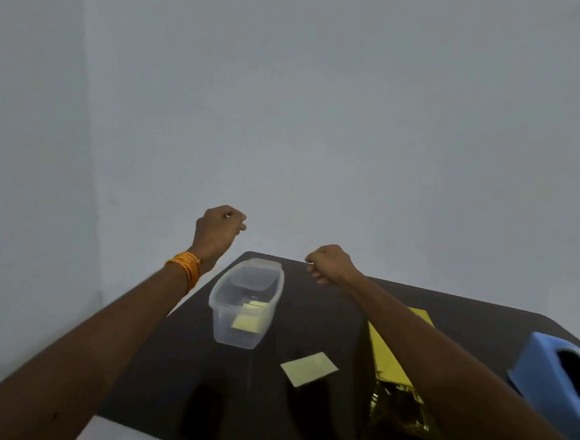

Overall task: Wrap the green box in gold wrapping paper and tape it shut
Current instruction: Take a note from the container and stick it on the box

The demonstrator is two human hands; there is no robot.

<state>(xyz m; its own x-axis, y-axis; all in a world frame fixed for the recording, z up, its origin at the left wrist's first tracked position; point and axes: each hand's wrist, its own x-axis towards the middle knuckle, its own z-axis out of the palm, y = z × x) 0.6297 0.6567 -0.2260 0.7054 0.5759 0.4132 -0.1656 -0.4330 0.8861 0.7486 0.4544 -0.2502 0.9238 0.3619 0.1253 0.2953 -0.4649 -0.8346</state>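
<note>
Two hands are raised above the far edge of the tabletop [309, 310], well apart from each other. The left hand [217, 230], with orange bangles [185, 268] at the wrist, is clenched; the right hand [330, 264] is clenched likewise. Nothing is plainly held in either. A small pale glint shows at each fist, but whether a thin clear strip is pinched there cannot be told.

Green box: not positively identified. A flat pale yellow-green piece [309, 368] lies on the tabletop between the clear plastic tub [213, 300] and the gold wrapping paper [389, 350]; similar pieces lie inside the tub. Whether the flat piece is the box cannot be told.

The gold wrapping paper lies at the right, partly under the right forearm, flat at its far end and crumpled at its near end [401, 420]. A blue tape dispenser [552, 375] stands at the right edge.

Handling, as judged:
- The paper looks thin, glossy and foil-like: light, slippery, quick to crease or tear. Take it by the edges and corners, and smooth it with flat fingers.
- The flat piece, if it is the box, looks light and likely to slide on the dark surface. Hold it by its long edges and steady it while folding.
- Wrapping appears not yet begun.
</note>
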